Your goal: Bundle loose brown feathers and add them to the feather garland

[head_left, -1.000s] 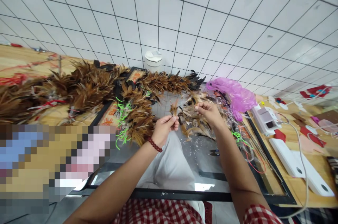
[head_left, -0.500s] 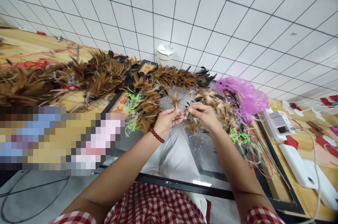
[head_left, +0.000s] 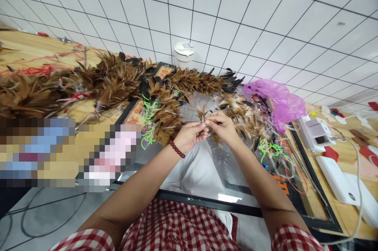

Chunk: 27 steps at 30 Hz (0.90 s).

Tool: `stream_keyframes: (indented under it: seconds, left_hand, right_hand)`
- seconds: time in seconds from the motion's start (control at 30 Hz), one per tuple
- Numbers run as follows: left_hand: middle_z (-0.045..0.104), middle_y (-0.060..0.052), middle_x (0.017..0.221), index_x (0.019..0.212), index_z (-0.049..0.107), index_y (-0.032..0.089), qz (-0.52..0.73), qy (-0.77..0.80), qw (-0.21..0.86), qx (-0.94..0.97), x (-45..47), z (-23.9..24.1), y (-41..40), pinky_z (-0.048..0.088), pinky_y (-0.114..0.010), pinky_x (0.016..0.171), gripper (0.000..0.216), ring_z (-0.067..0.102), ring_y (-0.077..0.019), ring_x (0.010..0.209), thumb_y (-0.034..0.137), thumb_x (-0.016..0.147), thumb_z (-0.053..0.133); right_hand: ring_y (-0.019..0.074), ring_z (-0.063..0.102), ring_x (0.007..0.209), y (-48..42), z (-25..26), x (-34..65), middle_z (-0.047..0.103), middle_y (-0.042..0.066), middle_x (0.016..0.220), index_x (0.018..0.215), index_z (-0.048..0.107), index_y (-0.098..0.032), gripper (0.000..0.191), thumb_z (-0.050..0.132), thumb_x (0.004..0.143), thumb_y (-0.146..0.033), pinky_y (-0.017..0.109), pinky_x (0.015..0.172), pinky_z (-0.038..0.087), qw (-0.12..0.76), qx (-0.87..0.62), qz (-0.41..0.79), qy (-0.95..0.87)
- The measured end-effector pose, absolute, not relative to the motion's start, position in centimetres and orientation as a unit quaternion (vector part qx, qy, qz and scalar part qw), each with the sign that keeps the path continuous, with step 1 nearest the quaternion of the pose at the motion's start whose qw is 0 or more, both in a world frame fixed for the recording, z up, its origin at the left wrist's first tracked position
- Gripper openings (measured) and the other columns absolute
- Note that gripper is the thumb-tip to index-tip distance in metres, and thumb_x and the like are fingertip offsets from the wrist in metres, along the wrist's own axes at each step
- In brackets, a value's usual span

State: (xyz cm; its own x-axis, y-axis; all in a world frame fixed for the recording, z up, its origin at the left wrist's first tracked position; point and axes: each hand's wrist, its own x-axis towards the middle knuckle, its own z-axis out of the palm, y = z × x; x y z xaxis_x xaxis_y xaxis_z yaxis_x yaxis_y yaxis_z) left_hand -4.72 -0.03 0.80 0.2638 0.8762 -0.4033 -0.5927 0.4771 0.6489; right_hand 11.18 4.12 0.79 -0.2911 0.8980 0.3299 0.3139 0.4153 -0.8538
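Note:
My left hand (head_left: 191,136), with a dark red bead bracelet (head_left: 177,149) at the wrist, is closed in a pinch around a small bunch of brown feathers (head_left: 201,114) whose tips point up. My right hand (head_left: 222,125) meets it, thumb and forefinger pinched at the base of the bunch; the feather between these fingers is mostly hidden. Loose brown and pale feathers (head_left: 240,113) lie in a pile just beyond my right hand. To the left of my hands rests a feather bundle (head_left: 167,119) beside bright green ties (head_left: 149,121).
A black-framed glass panel (head_left: 189,196) spans my front. Long brown feather garlands (head_left: 118,79) run along the back and left. A pink plastic bag (head_left: 283,103), more green ties (head_left: 270,148), a white charger (head_left: 317,132) and a white power bank (head_left: 335,180) with a cable are on the right.
My right hand has moved left and brought its feather against the bunch in my left hand. The two hands now touch at the fingertips. The view has shifted slightly.

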Motion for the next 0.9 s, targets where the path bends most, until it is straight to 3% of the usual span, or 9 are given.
stream_keyframes:
  seconds: [0.13, 0.27, 0.37, 0.53, 0.7, 0.77, 0.9]
  left_hand:
    - [0.062, -0.001, 0.061, 0.076, 0.067, 0.008, 0.502, 0.365, 0.767, 0.164, -5.3, 0.9, 0.3, 0.048, -0.017, 0.05, 0.011, 0.057, -0.0063, 0.05, 0.014, 0.074, 0.075]
    - [0.06, 0.0, 0.063, 0.078, 0.065, 0.009, 0.514, 0.338, 0.777, 0.133, -5.7, 0.9, 0.6, 0.048, -0.017, 0.05, 0.008, 0.056, -0.0058, 0.052, 0.012, 0.075, 0.072]
    - [0.059, 0.0, 0.064, 0.079, 0.064, 0.009, 0.514, 0.333, 0.78, 0.128, -5.8, 0.9, 0.6, 0.048, -0.016, 0.05, 0.01, 0.056, -0.0056, 0.053, 0.013, 0.075, 0.073]
    - [0.057, 0.002, 0.065, 0.08, 0.062, 0.012, 0.574, 0.338, 0.741, 0.08, -6.1, 0.8, 0.9, 0.047, -0.013, 0.052, 0.014, 0.056, -0.0038, 0.056, 0.014, 0.073, 0.075]
    - [0.058, 0.003, 0.065, 0.079, 0.061, 0.014, 0.61, 0.363, 0.702, 0.061, -6.2, 0.4, 1.3, 0.046, -0.013, 0.053, 0.016, 0.056, -0.0033, 0.057, 0.016, 0.073, 0.075]
    - [0.059, 0.003, 0.065, 0.079, 0.061, 0.014, 0.612, 0.377, 0.692, 0.063, -6.0, 0.3, 1.3, 0.046, -0.013, 0.054, 0.016, 0.056, -0.0033, 0.056, 0.017, 0.072, 0.076]
    - [0.061, 0.003, 0.066, 0.079, 0.063, 0.013, 0.611, 0.386, 0.687, 0.069, -5.7, 0.1, 1.2, 0.045, -0.014, 0.054, 0.018, 0.056, -0.0037, 0.057, 0.018, 0.07, 0.078]
  right_hand:
    - [0.0182, 0.061, 0.088, 4.2, 2.5, 12.8, 0.065, 0.006, 0.09, 0.095, 0.075, -0.022, 0.024, 0.055, 0.084, -0.015, 0.035, 0.085, 0.048, 0.315, -0.428, 0.213, -0.82]
    - [0.0207, 0.059, 0.106, 3.7, 2.9, 13.0, 0.06, 0.011, 0.114, 0.123, 0.064, -0.02, 0.047, 0.059, 0.078, -0.01, 0.036, 0.092, 0.049, 0.224, -0.354, 0.216, -0.882]
    - [0.0215, 0.057, 0.115, 3.5, 2.8, 12.3, 0.058, 0.012, 0.126, 0.118, 0.066, -0.021, 0.041, 0.054, 0.081, -0.009, 0.037, 0.096, 0.047, 0.223, -0.343, 0.186, -0.893]
    - [0.0203, 0.063, 0.104, 4.3, 5.2, 15.7, 0.068, 0.007, 0.115, 0.105, 0.071, -0.025, 0.036, 0.044, 0.087, -0.009, 0.036, 0.091, 0.048, 0.265, -0.425, 0.03, -0.865]
    - [0.0304, 0.061, 0.1, 4.9, 6.4, 18.9, 0.065, 0.016, 0.121, 0.114, 0.069, -0.022, 0.037, 0.054, 0.083, -0.011, 0.044, 0.084, 0.044, 0.146, -0.557, -0.117, -0.809]
    - [0.0286, 0.06, 0.097, 4.8, 5.7, 17.7, 0.066, 0.016, 0.118, 0.117, 0.067, -0.02, 0.037, 0.053, 0.085, -0.012, 0.041, 0.082, 0.043, 0.134, -0.545, -0.091, -0.823]
    - [0.0218, 0.057, 0.089, 4.0, 3.5, 13.6, 0.068, 0.007, 0.097, 0.099, 0.072, -0.025, 0.024, 0.051, 0.09, -0.018, 0.034, 0.076, 0.039, 0.102, -0.407, 0.013, -0.907]
